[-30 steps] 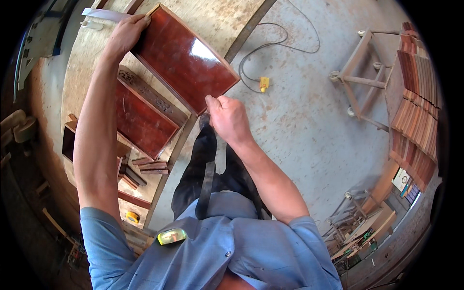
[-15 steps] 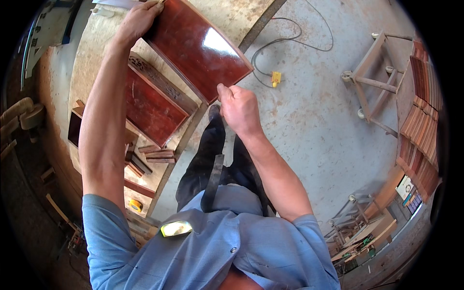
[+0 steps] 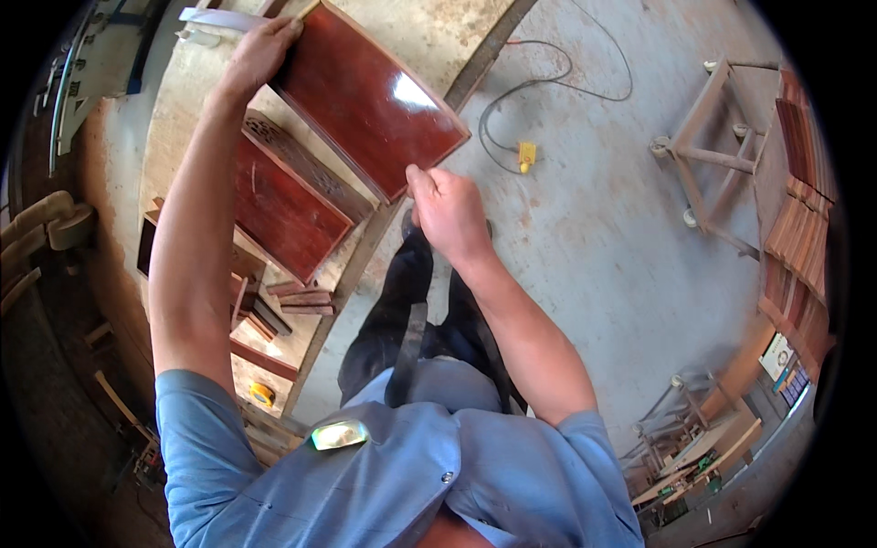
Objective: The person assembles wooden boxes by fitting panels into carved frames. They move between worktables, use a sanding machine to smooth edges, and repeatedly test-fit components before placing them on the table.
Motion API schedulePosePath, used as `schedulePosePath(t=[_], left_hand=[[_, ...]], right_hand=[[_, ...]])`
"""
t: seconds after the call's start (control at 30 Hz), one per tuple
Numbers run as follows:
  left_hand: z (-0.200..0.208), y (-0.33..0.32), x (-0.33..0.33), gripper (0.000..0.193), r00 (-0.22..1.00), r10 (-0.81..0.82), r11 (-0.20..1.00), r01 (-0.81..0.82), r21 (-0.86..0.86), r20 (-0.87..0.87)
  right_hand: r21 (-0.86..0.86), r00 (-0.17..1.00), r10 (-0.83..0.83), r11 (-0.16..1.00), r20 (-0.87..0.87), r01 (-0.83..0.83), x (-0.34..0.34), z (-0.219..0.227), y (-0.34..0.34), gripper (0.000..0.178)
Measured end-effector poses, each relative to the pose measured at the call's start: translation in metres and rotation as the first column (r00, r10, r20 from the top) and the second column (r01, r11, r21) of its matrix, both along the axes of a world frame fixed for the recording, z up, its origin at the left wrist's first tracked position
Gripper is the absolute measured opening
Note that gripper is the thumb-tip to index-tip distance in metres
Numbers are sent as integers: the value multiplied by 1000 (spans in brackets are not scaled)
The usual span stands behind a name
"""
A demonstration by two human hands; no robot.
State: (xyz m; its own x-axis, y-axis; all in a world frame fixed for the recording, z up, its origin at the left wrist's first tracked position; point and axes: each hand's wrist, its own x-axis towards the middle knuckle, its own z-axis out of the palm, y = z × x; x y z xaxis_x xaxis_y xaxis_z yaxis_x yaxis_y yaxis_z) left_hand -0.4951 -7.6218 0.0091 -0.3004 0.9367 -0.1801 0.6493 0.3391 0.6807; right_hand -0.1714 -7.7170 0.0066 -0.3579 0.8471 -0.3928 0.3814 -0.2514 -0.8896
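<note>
A glossy red-brown wooden panel with a raised rim is tilted above the workbench, catching a bright reflection. Its far left end is in the grip of my left hand, fingers closed over the edge. At the near corner, my right hand is curled with thumb and forefinger pinching the rim. Below the panel, on the bench, lies a second red-brown panel or shallow box. A carved openwork wooden strip runs along its side.
The pale workbench carries short wood strips and a yellow tape measure. On the floor, a black cable leads to a yellow socket box. A wheeled wooden frame and stacked wood slats stand at right.
The panel has shifted slightly left and toward me at its near end. Both hands keep hold of it, and the whole view has turned a little.
</note>
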Motion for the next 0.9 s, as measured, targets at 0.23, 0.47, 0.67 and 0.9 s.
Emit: schedulePosePath(t=[0.23,0.47,0.67,0.9], left_hand=[[26,-1,9,44,930,116,993,-101,-61,348],[16,-1,8,40,998,19,997,-15,-73,55],[32,-2,20,44,998,37,996,-41,-81,-53],[28,-4,21,43,996,59,997,-63,-54,-71]], right_hand=[[-133,1000,-8,991,-4,7,5,19,8,43],[-51,996,37,998,80,-33,1,18,8,42],[5,994,1,1000,110,-2,0,7,3,43],[-18,998,-13,1000,55,14,0,14,3,41]])
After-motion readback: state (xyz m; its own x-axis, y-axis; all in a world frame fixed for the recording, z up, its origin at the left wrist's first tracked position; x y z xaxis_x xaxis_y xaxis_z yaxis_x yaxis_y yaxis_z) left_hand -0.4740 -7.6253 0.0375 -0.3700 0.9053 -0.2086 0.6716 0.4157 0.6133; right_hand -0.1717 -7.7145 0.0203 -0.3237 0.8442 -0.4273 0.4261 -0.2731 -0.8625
